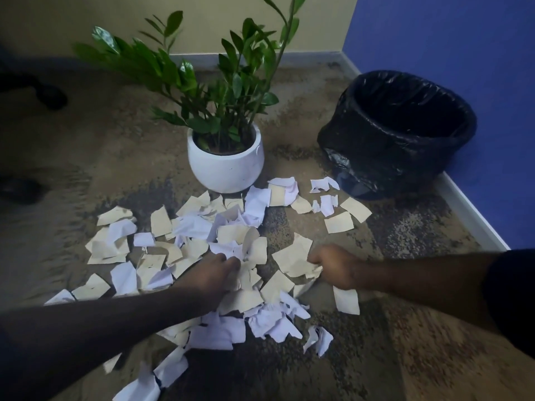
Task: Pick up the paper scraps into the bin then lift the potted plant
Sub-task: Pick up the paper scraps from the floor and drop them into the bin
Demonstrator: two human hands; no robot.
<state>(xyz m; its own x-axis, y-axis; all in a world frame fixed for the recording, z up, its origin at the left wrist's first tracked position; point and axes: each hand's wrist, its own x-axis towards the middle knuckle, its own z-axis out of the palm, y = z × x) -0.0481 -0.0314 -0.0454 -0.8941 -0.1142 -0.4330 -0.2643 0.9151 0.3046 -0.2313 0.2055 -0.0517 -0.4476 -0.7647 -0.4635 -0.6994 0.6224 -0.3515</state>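
Brown patchy carpet (95,157) fills this corner, with a blue wall (451,39) on the right. Torn paper scraps (199,227) lie all over the floor. The left hand (214,273) is down in the middle of the pile, fingers curled around some white and cream bits. Behind it stands the potted plant (225,157) in a round white pot. The right hand (333,267) is closed on a cream piece. The bin (405,131), lined with a black bag, waits near the wall. Best to squeeze a big bunch tight, then carry it over the bin so nothing drops.
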